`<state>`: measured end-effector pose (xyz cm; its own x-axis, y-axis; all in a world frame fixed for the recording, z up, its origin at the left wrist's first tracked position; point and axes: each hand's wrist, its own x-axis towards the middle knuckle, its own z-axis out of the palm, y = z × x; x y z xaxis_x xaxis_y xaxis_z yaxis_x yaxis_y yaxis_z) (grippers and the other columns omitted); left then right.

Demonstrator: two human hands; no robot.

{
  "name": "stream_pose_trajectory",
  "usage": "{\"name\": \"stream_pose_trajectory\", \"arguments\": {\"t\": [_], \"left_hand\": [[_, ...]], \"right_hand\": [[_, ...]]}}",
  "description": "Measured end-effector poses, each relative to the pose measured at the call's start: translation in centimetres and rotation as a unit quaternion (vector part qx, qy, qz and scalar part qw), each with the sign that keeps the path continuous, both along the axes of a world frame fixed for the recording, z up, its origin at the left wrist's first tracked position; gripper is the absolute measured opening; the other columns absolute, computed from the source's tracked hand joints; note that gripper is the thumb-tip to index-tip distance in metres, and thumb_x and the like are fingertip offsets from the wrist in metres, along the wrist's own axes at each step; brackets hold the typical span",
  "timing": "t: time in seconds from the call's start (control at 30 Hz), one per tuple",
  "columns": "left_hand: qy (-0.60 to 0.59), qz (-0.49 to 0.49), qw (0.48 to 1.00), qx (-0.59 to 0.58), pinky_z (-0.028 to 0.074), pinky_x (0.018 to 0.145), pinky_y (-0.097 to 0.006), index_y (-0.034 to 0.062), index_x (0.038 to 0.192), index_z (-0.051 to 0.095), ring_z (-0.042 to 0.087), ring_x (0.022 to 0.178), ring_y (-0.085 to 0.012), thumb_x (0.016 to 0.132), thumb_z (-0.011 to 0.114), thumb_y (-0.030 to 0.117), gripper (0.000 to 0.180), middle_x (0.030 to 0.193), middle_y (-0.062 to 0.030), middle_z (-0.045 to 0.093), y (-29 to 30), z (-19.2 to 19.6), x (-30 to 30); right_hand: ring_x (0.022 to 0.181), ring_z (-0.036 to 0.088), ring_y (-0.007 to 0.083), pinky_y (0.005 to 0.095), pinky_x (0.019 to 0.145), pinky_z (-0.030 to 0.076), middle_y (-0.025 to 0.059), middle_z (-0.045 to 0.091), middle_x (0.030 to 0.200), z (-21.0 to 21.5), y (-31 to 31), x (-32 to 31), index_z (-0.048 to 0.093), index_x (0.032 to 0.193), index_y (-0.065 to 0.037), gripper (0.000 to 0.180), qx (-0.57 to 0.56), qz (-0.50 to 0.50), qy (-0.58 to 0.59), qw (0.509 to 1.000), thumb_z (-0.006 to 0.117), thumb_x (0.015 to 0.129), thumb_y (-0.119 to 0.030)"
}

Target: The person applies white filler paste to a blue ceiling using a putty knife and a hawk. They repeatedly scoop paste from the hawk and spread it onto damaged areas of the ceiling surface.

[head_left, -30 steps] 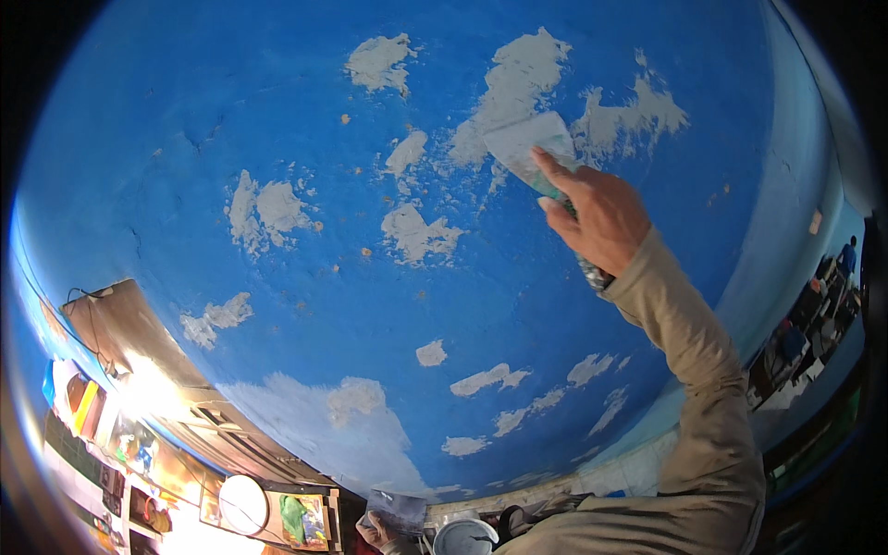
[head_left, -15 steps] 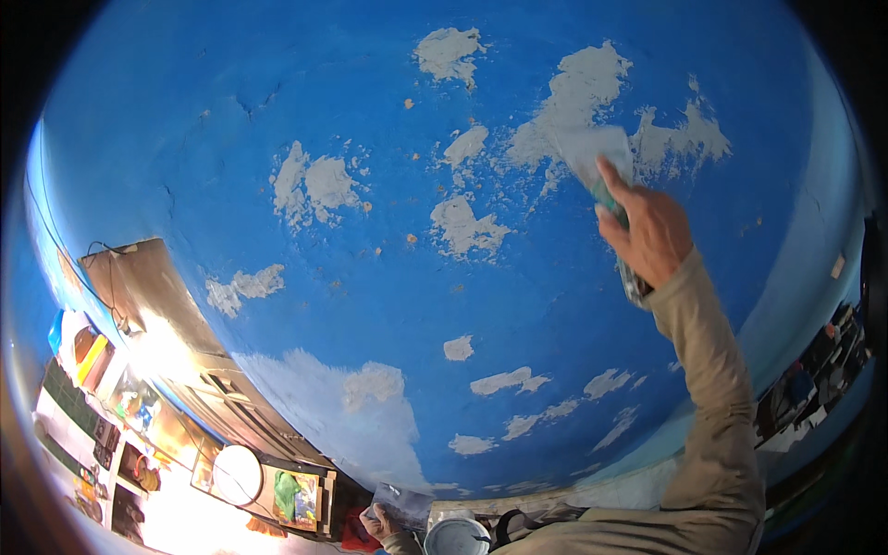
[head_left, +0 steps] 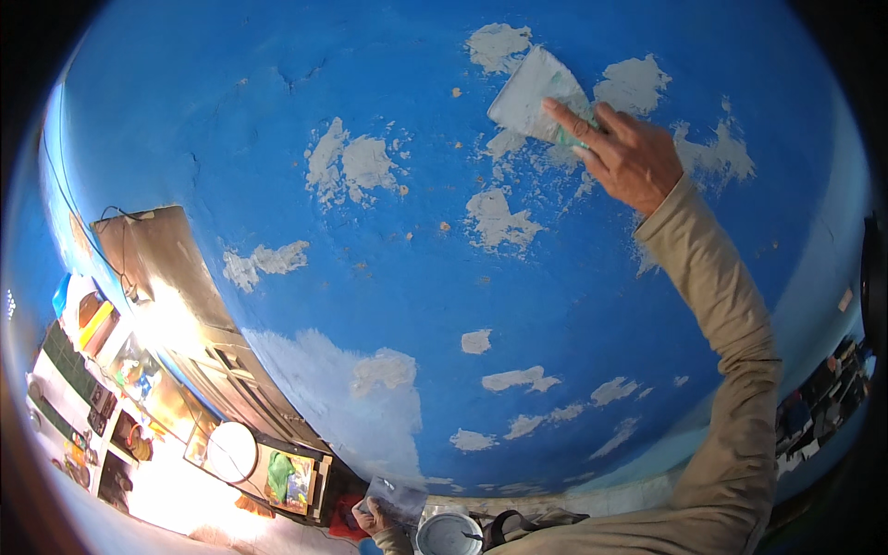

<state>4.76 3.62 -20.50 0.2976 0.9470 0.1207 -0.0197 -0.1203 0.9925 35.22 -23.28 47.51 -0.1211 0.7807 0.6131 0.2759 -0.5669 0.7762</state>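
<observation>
My right hand (head_left: 624, 157) is raised against a blue painted surface (head_left: 370, 74) overhead and grips a wide putty knife (head_left: 535, 92), its pale blade pressed flat on a white filler patch. Several white filler patches (head_left: 351, 162) dot the blue around it. Low at the frame's bottom, my left hand (head_left: 370, 513) holds a second flat scraper blade (head_left: 400, 498) next to a small round metal tin (head_left: 449, 535).
At the lower left is a window or shelf opening (head_left: 166, 305) with bright light, a round white clock (head_left: 231, 450) and cluttered shelves (head_left: 83, 370). A larger pale plastered area (head_left: 356, 388) lies near the bottom of the blue surface.
My right hand has carried the putty knife left and slightly up across the white patches. The view has shifted a little; the left hand stays low by the tin.
</observation>
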Motion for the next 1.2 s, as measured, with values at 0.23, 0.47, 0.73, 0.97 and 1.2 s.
{"name": "stream_pose_trajectory", "arguments": {"t": [0.23, 0.47, 0.73, 0.97, 1.2], "left_hand": [[-0.087, 0.008, 0.990, -0.114, 0.044, 0.065, -0.028, 0.0020, 0.100, 0.050, 0.048, 0.072, -0.0129, 0.089, 0.061, 0.022, 0.025, 0.086, -0.0042, 0.054, -2.3, 8.4, -0.6], [-0.058, 0.037, 0.990, -0.123, 0.044, 0.065, -0.028, 0.0041, 0.094, 0.049, 0.048, 0.070, -0.0111, 0.089, 0.061, 0.021, 0.021, 0.081, -0.0030, 0.054, -1.2, 9.3, -1.9], [-0.061, 0.008, 0.996, -0.064, 0.042, 0.061, -0.028, 0.0034, 0.095, 0.050, 0.045, 0.068, -0.0121, 0.091, 0.060, 0.023, 0.022, 0.077, -0.0023, 0.051, -0.9, 8.7, 0.0], [-0.094, 0.002, 0.989, -0.115, 0.044, 0.065, -0.028, 0.0035, 0.096, 0.049, 0.049, 0.072, -0.0129, 0.089, 0.061, 0.025, 0.026, 0.084, -0.0036, 0.054, -1.4, 4.5, -0.9], [-0.071, -0.019, 0.992, -0.106, 0.040, 0.065, -0.026, 0.0017, 0.094, 0.048, 0.043, 0.069, -0.0118, 0.091, 0.058, 0.018, 0.019, 0.079, -0.0034, 0.051, -1.8, 6.7, 0.3]], "right_hand": [[0.065, 0.060, 0.0178, 0.0305, 0.058, 0.057, 0.0099, 0.060, 0.096, 0.4, -1.8, 0.1, 0.035, 0.142, -0.027, 0.069, -0.008, -0.144, 0.133, 0.981, 0.068, 0.082, -0.018], [0.066, 0.065, 0.0210, 0.0325, 0.058, 0.056, 0.0115, 0.064, 0.091, -1.1, -2.6, -3.2, 0.039, 0.140, -0.021, 0.059, 0.044, -0.095, 0.193, 0.976, 0.063, 0.086, -0.022], [0.058, 0.058, 0.0178, 0.0311, 0.053, 0.053, 0.0100, 0.062, 0.086, 1.4, 2.6, -2.2, 0.039, 0.140, -0.026, 0.062, 0.025, -0.134, 0.142, 0.980, 0.064, 0.084, -0.015], [0.051, 0.051, 0.0132, 0.0269, 0.047, 0.048, 0.0068, 0.058, 0.078, -0.4, -2.2, -4.7, 0.041, 0.139, -0.025, 0.063, -0.067, -0.156, 0.191, 0.967, 0.066, 0.082, -0.015], [0.055, 0.052, 0.0131, 0.0252, 0.048, 0.050, 0.0073, 0.058, 0.091, -0.2, -0.4, -1.1, 0.036, 0.142, -0.028, 0.068, -0.081, -0.091, 0.071, 0.990, 0.066, 0.082, -0.015]]}}
